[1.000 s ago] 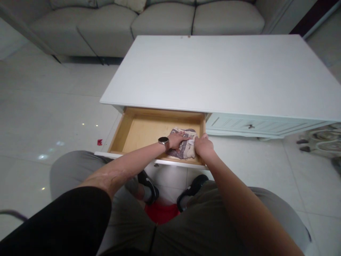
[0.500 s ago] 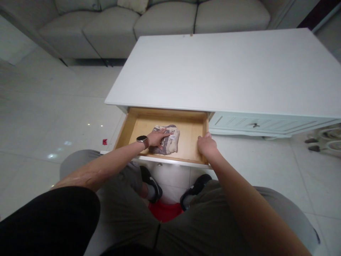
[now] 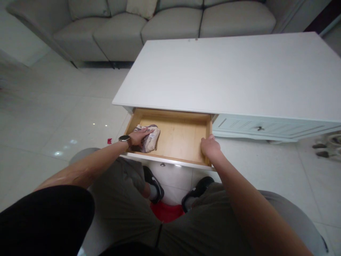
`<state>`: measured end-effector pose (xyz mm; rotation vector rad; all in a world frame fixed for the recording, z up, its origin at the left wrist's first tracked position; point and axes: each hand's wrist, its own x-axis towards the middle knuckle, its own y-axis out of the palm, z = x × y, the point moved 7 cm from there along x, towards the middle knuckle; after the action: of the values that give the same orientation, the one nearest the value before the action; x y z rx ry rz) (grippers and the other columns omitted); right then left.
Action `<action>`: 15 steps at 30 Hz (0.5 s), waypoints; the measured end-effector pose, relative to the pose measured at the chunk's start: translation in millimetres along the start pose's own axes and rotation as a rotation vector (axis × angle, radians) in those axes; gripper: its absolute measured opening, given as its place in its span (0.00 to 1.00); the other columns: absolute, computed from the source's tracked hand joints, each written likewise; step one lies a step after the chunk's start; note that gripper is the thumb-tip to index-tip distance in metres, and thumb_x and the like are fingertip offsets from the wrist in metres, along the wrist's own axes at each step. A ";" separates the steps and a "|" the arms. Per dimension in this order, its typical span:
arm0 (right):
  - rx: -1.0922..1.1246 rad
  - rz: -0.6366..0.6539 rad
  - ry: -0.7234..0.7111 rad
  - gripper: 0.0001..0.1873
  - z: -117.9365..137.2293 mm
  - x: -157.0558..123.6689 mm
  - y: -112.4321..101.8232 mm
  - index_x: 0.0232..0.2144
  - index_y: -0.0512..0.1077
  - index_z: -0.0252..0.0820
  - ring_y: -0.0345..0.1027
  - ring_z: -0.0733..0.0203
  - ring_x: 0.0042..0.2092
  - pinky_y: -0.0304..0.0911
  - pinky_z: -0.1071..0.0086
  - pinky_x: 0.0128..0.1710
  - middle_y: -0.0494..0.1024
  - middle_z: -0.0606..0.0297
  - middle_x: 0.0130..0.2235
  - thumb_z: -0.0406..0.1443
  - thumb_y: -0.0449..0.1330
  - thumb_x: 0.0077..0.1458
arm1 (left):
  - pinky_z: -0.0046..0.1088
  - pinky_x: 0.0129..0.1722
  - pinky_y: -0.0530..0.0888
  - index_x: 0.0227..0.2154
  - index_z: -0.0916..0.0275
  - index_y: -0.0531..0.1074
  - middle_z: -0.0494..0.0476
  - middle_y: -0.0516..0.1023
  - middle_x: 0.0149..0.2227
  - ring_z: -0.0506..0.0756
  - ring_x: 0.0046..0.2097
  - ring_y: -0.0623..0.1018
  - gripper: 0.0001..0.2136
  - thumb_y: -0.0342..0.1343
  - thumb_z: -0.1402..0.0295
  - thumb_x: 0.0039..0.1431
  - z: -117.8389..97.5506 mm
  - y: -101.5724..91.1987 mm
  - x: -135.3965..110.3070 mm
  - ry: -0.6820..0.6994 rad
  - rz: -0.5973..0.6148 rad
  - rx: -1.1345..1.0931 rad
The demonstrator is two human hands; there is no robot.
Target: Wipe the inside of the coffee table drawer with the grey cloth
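Observation:
A folded cloth [image 3: 152, 141], cream with grey-brown patterning and a small white label, lies on the left part of the wooden drawer floor. My left hand [image 3: 139, 138] rests on top of it with fingers stretched out, pressing it down; the thumb is hard to make out. The pulled-out drawer [image 3: 183, 140] has pale wood sides and a white front. At its right side wall my right hand [image 3: 210, 146] is closed over the edge, fingers partly hidden.
The drawer belongs to a white table [image 3: 218, 71], which has another shut drawer [image 3: 259, 128] on the right. Behind stands a grey sofa [image 3: 170, 25]. A red scrap [image 3: 109, 141] lies on the tiled floor, and a red object [image 3: 166, 212] sits between my feet.
My left hand has slid the cloth from the drawer's middle to its left side. The right hand keeps its hold on the drawer's right wall. The view has shifted slightly.

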<state>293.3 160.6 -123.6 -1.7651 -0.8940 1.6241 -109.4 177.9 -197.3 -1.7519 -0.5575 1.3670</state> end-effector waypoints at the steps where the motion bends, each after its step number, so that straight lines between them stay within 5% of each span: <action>1: 0.000 0.002 -0.003 0.30 0.0 0.6 0.6 0.64 0.69 0.35 0.77 0.52 0.54 0.71 0.63 0.50 0.63 0.33 0.65 0.25 0.39 0.67 | 0.44 0.72 0.56 0.76 0.51 0.37 0.68 0.39 0.78 0.67 0.76 0.48 0.64 0.73 0.66 0.41 2.8 0.2 -2.3 -0.015 -0.007 0.009; 7: -0.002 0.010 -0.003 0.30 0.1 0.7 0.6 0.64 0.69 0.35 0.76 0.52 0.55 0.71 0.64 0.49 0.63 0.33 0.65 0.26 0.39 0.68 | 0.49 0.68 0.63 0.76 0.52 0.33 0.73 0.39 0.77 0.73 0.75 0.51 0.61 0.67 0.75 0.46 -17.5 -1.6 -9.5 -0.119 -0.053 0.087; 12: -0.004 0.020 0.008 0.31 0.7 -0.9 -0.6 0.64 0.69 0.35 0.76 0.52 0.56 0.71 0.65 0.49 0.62 0.33 0.65 0.25 0.38 0.68 | 0.62 0.63 0.67 0.76 0.58 0.31 0.84 0.45 0.75 0.84 0.71 0.58 0.66 0.73 0.66 0.42 -22.2 12.6 -7.0 -0.354 0.012 0.093; 15: -0.009 0.022 0.006 0.31 1.0 -0.1 0.3 0.64 0.69 0.35 0.77 0.53 0.55 0.71 0.65 0.49 0.62 0.33 0.65 0.24 0.39 0.67 | 0.67 0.62 0.64 0.76 0.57 0.36 0.83 0.48 0.75 0.87 0.71 0.56 0.68 0.76 0.63 0.37 -18.2 20.5 -1.8 -0.357 0.083 0.081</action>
<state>292.4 160.4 -123.9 -1.7914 -0.8834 1.6304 -95.7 158.9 -211.7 -1.4883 -0.6163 1.7520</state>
